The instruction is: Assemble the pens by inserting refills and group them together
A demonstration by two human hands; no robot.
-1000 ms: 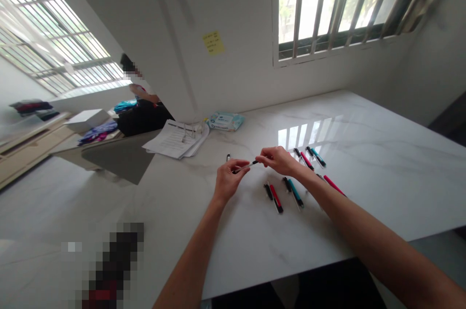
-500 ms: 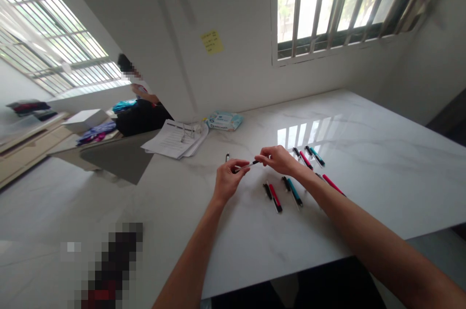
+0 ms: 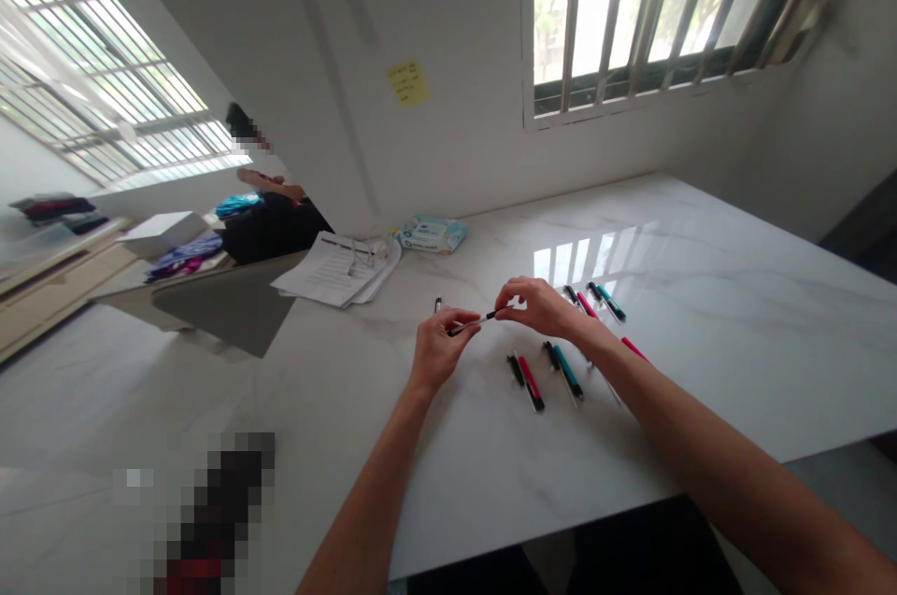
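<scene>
A slim pen (image 3: 485, 318) with a pale shaft and a black section spans the gap between my hands. My left hand (image 3: 438, 350) is closed around its left end, thumb and fingers pinching the shaft. At the other end, the fingertips of my right hand (image 3: 538, 307) pinch the black section, and a thin end shows among them. Behind my left hand lies a small black-and-silver pen part (image 3: 438, 304). Near my right forearm are a red pen barrel (image 3: 529, 377) and a teal pen barrel (image 3: 566, 369), each beside black parts and a thin refill.
Farther back lie another teal barrel (image 3: 611, 301) and a red barrel (image 3: 586, 304); my forearm partly covers one more red barrel (image 3: 633, 347). Papers (image 3: 329, 270) and a wipes pack (image 3: 433, 235) rest by the wall. Another person (image 3: 277, 203) is at the left.
My right hand has shifted slightly along the pen, its fingers a bit higher, and the forearm hides more of the red barrel. My left hand keeps its hold. The other person's arms have moved.
</scene>
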